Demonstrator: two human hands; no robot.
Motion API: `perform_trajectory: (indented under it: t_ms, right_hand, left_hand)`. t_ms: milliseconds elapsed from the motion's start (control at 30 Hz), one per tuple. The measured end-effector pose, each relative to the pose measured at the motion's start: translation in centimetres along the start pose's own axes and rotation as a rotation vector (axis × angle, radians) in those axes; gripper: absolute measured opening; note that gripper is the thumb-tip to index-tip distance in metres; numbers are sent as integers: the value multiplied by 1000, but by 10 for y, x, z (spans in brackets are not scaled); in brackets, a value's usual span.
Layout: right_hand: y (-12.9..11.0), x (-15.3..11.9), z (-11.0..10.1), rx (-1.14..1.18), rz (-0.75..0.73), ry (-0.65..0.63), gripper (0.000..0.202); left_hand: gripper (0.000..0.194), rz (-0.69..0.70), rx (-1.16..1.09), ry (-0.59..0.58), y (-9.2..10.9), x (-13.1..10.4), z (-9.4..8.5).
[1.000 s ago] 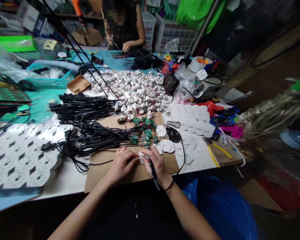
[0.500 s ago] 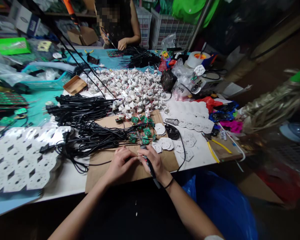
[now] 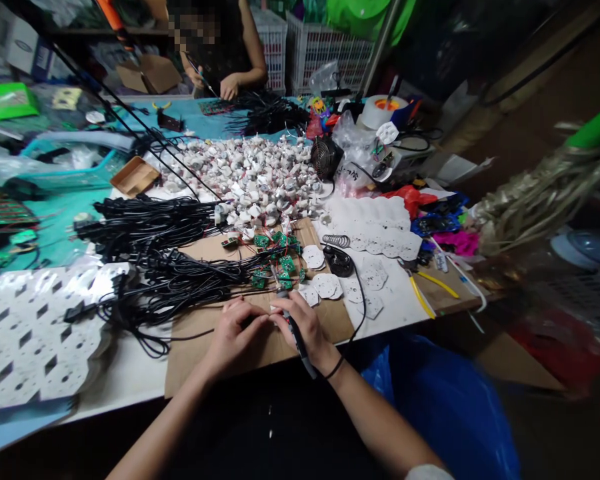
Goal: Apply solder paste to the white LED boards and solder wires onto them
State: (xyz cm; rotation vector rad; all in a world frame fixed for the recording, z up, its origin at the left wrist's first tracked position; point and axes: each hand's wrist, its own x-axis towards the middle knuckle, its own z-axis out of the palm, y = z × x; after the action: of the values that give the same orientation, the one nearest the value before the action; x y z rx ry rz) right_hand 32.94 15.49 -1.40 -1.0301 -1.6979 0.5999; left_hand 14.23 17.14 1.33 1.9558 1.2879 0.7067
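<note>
My right hand (image 3: 310, 327) is closed around a soldering iron (image 3: 301, 343), its dark handle slanting back toward my wrist. The iron's front end points away from me, toward several small green circuit boards (image 3: 286, 265) with thin red wires. Beside it my left hand (image 3: 236, 333) is closed, thumb and fingertips pinched near the right fingertips. Whatever is in that pinch is too small to make out. Both hands rest over a brown cardboard sheet (image 3: 190, 373). Bundled black power cords (image 3: 195, 270) run to the boards from the left.
White many-sided plates (image 3: 326, 285) and a metal spring (image 3: 336, 240) lie to the right, near yellow-handled pliers (image 3: 423, 297). A heap of small white parts (image 3: 245, 177) fills the middle, a small fan (image 3: 325, 159) beside it. Perforated white sheets (image 3: 35, 333) lie left. Across the table, a person (image 3: 225, 53) works.
The whole view has shifted slightly, moving most things a little leftward in the picture. Both hands keep nearly the same pose, with the soldering iron still in the right one.
</note>
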Motion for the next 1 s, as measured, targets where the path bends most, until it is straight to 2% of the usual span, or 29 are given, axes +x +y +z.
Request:
perform_trajectory:
  t_ms: [200, 367, 600, 700, 800, 1000]
  right_hand:
    - [3, -2, 1, -6, 30, -7, 30]
    - [2, -2, -1, -27, 25, -9, 29]
    - [-7, -21, -32, -38, 11, -6, 31]
    - [-12, -34, -46, -5, 62, -23, 38]
    - [-19, -42, -54, 72, 131, -15, 31]
    - [-30, -46, -52, 36, 236, 103, 26]
  left_hand:
    - [21, -10, -15, 12, -3, -1, 0]
    - [23, 23, 146, -17, -2, 1, 1]
    - [25, 50, 423, -87, 1, 7, 3]
    - [26, 40, 488, -92, 3, 9, 5]
    - [25, 20, 499, -112, 3, 10, 6]
    - [22, 9, 495, -165, 1, 13, 2]
